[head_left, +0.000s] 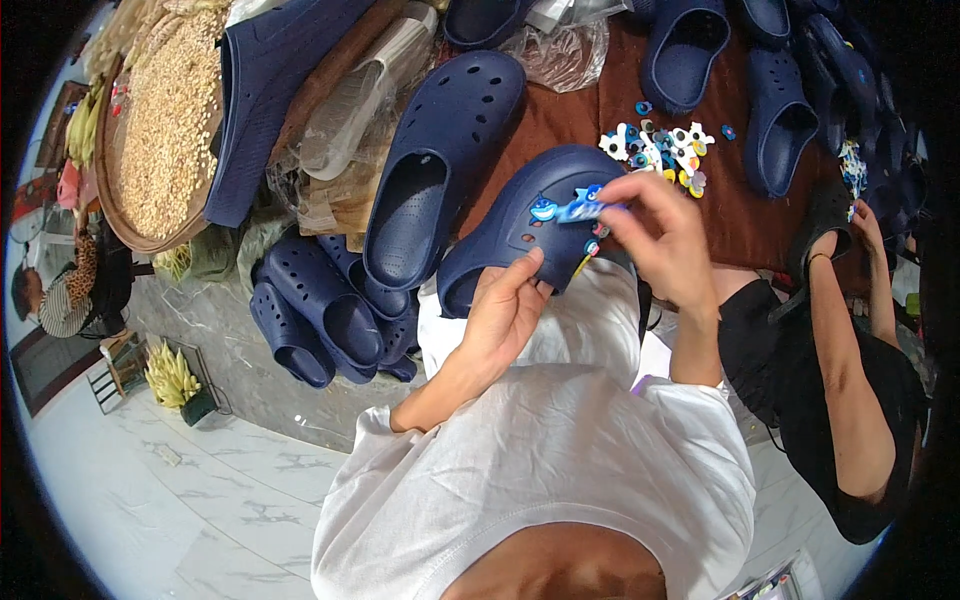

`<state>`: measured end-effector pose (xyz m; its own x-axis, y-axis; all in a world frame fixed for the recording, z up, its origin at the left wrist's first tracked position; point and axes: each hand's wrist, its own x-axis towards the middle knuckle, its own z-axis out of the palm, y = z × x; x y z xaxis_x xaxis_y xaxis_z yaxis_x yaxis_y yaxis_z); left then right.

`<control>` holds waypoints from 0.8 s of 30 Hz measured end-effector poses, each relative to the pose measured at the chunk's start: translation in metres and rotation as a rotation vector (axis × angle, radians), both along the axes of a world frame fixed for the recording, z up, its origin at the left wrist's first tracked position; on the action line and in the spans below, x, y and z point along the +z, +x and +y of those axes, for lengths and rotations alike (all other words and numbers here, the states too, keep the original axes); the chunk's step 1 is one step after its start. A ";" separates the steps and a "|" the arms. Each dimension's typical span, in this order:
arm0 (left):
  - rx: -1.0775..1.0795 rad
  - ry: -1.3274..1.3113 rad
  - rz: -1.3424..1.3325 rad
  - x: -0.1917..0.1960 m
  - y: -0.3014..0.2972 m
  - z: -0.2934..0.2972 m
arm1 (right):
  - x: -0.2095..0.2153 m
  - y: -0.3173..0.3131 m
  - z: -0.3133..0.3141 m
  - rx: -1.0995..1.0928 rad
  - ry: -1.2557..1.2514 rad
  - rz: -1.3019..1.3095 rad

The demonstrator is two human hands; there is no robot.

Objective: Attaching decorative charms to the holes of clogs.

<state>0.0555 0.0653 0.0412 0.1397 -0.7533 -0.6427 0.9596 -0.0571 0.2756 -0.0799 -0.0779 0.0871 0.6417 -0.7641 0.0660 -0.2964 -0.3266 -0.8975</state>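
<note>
A navy foam clog (492,222) with round holes is tilted over my lap. My left hand (505,315) grips its side, thumb on top near the holes. Fingers pinched, my right hand (662,232) holds a blue-and-white shoe charm (580,210) against the clog's upper; the charm is partly blurred. Beside it, a blue smiling charm (542,208) sits on the clog. Small colourful charms (592,248) show along the clog's lower right edge, partly behind my right hand. A loose pile of mixed charms (665,150) lies on the brown cloth just beyond.
Another navy clog (425,170) lies to the left, with several more clogs (320,310) below it. Plastic-wrapped footwear (365,95) and a round tray of pale grains (115,180) are farther left. At right, a co-worker's arm (845,375) reaches to a dark clog (820,225).
</note>
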 end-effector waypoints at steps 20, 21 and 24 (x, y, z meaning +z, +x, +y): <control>-0.012 -0.074 -0.204 0.005 -0.009 -0.005 | -0.021 0.026 0.045 -0.031 0.013 -0.010; -0.018 -0.079 -0.202 0.003 -0.009 -0.007 | -0.021 0.025 0.044 -0.037 0.009 -0.008; 0.058 -0.008 -0.207 -0.008 -0.009 -0.006 | -0.022 0.021 0.044 0.010 -0.051 0.017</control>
